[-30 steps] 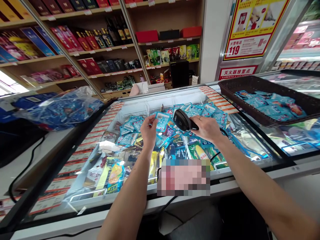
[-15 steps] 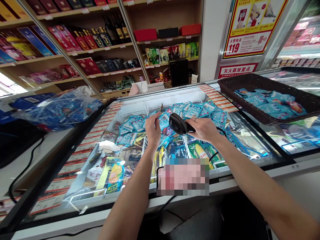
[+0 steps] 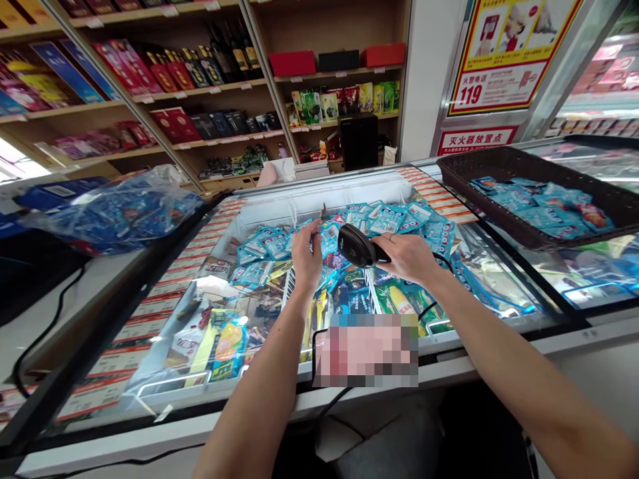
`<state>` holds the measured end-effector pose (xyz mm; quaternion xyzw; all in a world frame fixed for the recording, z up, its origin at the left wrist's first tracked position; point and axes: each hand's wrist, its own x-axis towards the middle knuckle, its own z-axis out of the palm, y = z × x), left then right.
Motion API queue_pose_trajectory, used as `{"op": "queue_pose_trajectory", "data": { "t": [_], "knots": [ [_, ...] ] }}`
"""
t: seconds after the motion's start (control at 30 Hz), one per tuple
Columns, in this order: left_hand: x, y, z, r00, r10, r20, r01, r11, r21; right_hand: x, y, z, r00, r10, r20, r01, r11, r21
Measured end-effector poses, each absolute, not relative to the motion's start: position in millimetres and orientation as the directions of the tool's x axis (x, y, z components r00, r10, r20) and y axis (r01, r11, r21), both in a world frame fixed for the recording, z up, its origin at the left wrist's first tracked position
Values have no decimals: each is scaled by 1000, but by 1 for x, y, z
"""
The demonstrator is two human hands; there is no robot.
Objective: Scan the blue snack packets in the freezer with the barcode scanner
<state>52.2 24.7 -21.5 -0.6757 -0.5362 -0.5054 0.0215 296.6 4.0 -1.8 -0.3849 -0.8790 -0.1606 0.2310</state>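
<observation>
My right hand (image 3: 407, 256) is wrapped round the handle of a black barcode scanner (image 3: 355, 246). The scanner's head points left, towards my left hand (image 3: 306, 256). The fingers of that hand are pinched at the edge of a small blue packet (image 3: 330, 234) with a barcode on it. Many similar blue packets (image 3: 387, 218) lie heaped around and behind both hands on the glass-topped freezer. Below the hands, wrapped ice creams (image 3: 230, 346) show through the glass. A black cable runs from the scanner under my right wrist.
A brown basket (image 3: 536, 236) with blue packets stands on the right. On the left lies a clear plastic bag (image 3: 124, 209) of blue packs. A phone-like device with a blurred screen (image 3: 367, 350) sits at the freezer's front edge. Stocked shelves (image 3: 229, 143) stand behind.
The view has shifted very slightly. Both hands, the scanner and the packet keep nearly the same places.
</observation>
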Motion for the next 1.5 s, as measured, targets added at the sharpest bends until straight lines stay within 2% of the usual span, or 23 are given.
{"op": "queue_pose_trajectory", "data": {
  "t": [0.4, 0.53, 0.67, 0.73, 0.83, 0.9, 1.33, 1.5],
  "knots": [
    [52, 27, -23, -78, 700, 710, 755, -423, 500, 297, 3, -1, -598, 605, 525, 750, 653, 103],
    [33, 32, -26, -185, 683, 707, 795, -319, 516, 302, 6, -1, -518, 649, 558, 812, 579, 80],
    [22, 28, -27, -254, 672, 696, 882, -134, 451, 308, 10, 1, -410, 698, 587, 872, 490, 26],
    [25, 24, -27, -171, 710, 684, 923, -127, 363, 309, 11, 2, -384, 710, 590, 885, 466, 15],
    [36, 20, -29, 82, 801, 592, 944, -253, 212, 310, 11, 2, -379, 715, 588, 890, 455, 21],
    [39, 21, -32, 156, 830, 536, 942, -288, 171, 310, 11, 1, -382, 712, 589, 891, 453, 30],
    [22, 27, -35, 32, 777, 628, 979, -150, 136, 315, 16, 0, -330, 714, 618, 911, 413, 9],
    [49, 23, -27, 31, 839, 543, 966, -164, 199, 315, 18, 0, -314, 719, 621, 919, 394, 8]
  ]
}}
